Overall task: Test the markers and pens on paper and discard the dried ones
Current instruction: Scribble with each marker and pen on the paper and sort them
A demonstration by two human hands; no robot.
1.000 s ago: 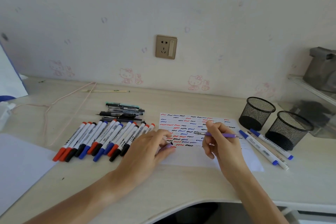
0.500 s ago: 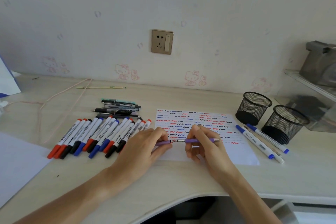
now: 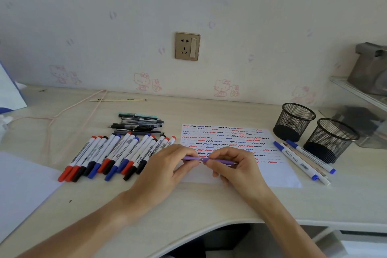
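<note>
Purple pen [image 3: 217, 160] pinched by right hand [image 3: 236, 166], its cap [image 3: 190, 158] gripped by left hand [image 3: 167, 165], apparently for recapping above the paper [image 3: 280, 176].

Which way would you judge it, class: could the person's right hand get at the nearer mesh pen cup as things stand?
Probably yes. The right hand first has to free itself from the purple pen; between it and the nearer mesh cup lie only flat markers on the desk.
</note>
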